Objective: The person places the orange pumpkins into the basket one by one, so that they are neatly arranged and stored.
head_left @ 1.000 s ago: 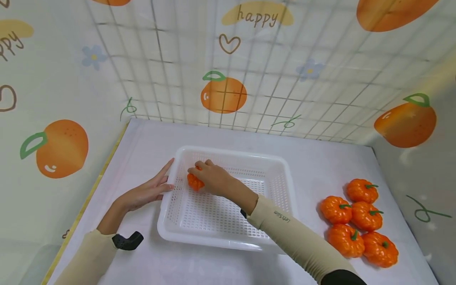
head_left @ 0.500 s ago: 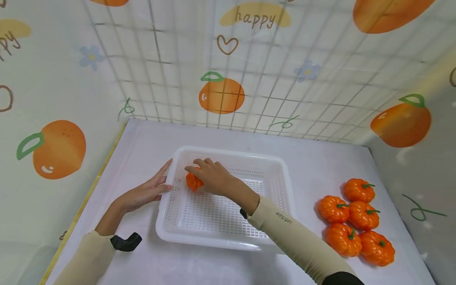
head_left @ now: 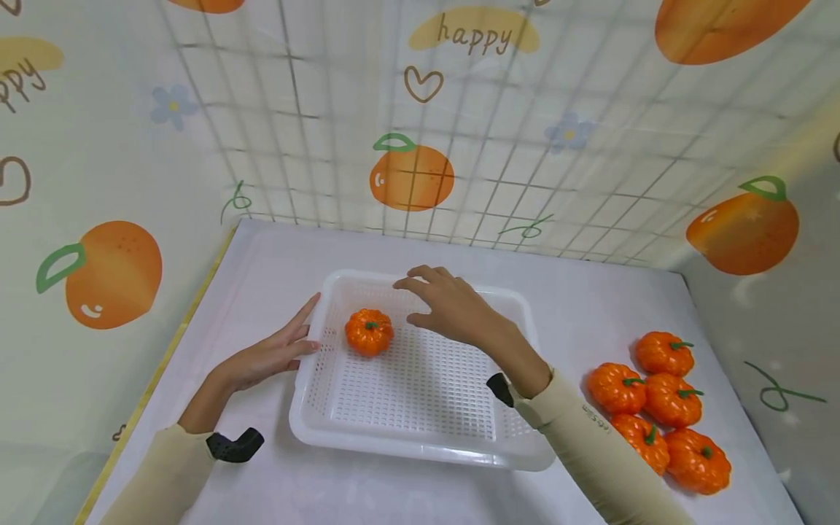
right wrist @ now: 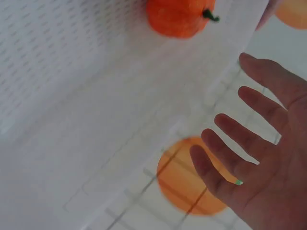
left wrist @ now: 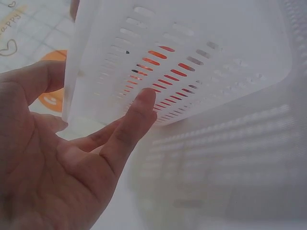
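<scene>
A small orange pumpkin (head_left: 370, 332) with a green stem sits at the left end of a white perforated plastic basket (head_left: 420, 453). My left hand (head_left: 275, 354) touches the basket's left side with fingers extended. In the left wrist view, a fingertip of that hand (left wrist: 62, 153) rests against the slotted outer wall, and orange shows through the slots. My right hand (head_left: 456, 306) is raised over the back of the basket, right of the pumpkin and apart from it. Its fingers are spread and hold nothing, as the right wrist view shows the right hand (right wrist: 268, 153) palm-on.
Several more orange pumpkins (head_left: 676, 399) lie grouped on the white tabletop (head_left: 275, 481) right of the basket; the right sleeve partly covers one. A printed backdrop with a wire grid (head_left: 499, 146) rises behind. Black wrist devices (head_left: 235, 445) are worn on both arms.
My right hand has let go of the pumpkin in the basket and moved up and to the right. The pumpkin now shows whole. My left hand stays on the basket's side.
</scene>
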Demonstrator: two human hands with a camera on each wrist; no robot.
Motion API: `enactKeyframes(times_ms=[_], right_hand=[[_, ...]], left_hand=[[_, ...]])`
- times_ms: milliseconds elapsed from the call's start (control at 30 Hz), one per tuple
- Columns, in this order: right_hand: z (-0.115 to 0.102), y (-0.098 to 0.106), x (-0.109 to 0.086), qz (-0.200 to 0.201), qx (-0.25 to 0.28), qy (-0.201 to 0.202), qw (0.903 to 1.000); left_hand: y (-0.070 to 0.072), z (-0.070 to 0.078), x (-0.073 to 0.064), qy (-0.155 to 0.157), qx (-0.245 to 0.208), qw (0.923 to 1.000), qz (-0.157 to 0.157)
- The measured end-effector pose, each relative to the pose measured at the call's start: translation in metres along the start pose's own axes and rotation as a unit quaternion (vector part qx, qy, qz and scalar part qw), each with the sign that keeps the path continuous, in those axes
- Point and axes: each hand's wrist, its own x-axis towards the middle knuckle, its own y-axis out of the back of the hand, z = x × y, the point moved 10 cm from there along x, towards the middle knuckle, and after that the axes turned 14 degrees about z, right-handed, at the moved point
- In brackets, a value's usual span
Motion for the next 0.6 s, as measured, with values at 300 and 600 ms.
enactKeyframes(times_ms=[300,600], right_hand=[[0.078,0.056,-0.059,0.044,-0.017,-0.098,0.9941],[0.165,0.094,-0.142,0.061,-0.058,-0.223,0.9713]], left_hand=[[0.001,0.000,0.000,-0.008,0.001,1.0000,0.002],[0.000,-0.003,0.001,-0.012,0.007,0.9999,0.001]])
